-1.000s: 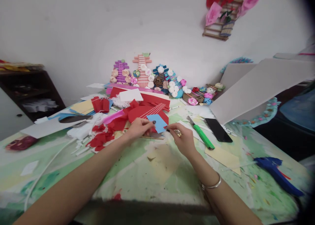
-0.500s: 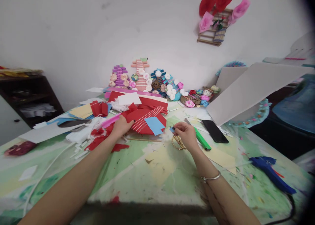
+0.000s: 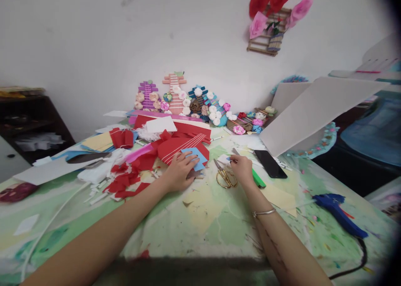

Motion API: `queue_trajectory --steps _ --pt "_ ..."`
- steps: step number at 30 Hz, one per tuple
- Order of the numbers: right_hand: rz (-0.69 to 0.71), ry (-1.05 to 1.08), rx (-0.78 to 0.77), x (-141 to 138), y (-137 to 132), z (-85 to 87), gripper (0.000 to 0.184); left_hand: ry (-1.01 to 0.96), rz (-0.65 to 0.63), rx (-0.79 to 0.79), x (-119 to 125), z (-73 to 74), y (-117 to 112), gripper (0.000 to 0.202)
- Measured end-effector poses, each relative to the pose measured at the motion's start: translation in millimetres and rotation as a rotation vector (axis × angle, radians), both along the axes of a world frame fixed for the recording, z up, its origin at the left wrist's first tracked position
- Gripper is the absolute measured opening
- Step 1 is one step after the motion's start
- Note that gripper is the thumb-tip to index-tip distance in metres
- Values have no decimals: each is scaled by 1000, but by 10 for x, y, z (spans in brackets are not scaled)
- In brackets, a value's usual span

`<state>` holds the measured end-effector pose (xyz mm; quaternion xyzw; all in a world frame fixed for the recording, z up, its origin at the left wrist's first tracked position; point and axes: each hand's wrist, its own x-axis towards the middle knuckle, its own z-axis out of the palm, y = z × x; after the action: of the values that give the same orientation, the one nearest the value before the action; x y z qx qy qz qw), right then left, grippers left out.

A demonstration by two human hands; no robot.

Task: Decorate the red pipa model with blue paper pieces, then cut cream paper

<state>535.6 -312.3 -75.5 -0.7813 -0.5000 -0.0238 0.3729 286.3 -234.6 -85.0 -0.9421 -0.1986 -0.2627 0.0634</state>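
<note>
Head view: scissors (image 3: 222,172) now released, our spread left hand (image 3: 179,172) touches blue paper (image 3: 196,154); our right hand (image 3: 242,169) pinches a scrap (image 3: 229,158).

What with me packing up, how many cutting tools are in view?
2: scissors left of the right hand, and a green cutter partly behind that hand. Others may lie hidden under the scraps.

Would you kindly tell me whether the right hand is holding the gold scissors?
No, the gold scissors lie on the table, just left of the right hand.
</note>
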Motion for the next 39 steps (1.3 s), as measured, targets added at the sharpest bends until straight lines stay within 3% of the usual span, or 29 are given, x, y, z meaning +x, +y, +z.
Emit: queue_trajectory --steps 5,12,17,20,24,30,33,36,39 --pt "1 23 14 123 14 -77 33 5 31 -40 46 -87 61 35" --pt "24 118 67 329 118 -253 44 -78 -19 -48 -28 -46 87 23" --pt "-12 111 94 401 103 -188 41 -179 -26 -72 -50 -46 124 20" --pt "41 101 12 334 44 -93 33 -294 -10 -100 -77 -22 166 22" --pt "220 40 -193 136 -32 -4 11 -531 14 -164 -126 103 186 20" --pt "256 -79 -390 -20 -74 25 29 -951 98 -149 -223 438 84 12" --pt "216 -114 -442 -44 -80 24 33 -1193 61 -390 -264 561 31 14" --pt "171 -143 -474 -91 -90 23 39 -1414 -66 -685 -289 619 35 23" --pt "141 -141 -479 -118 -100 35 41 -1478 -123 -874 -305 641 75 30"
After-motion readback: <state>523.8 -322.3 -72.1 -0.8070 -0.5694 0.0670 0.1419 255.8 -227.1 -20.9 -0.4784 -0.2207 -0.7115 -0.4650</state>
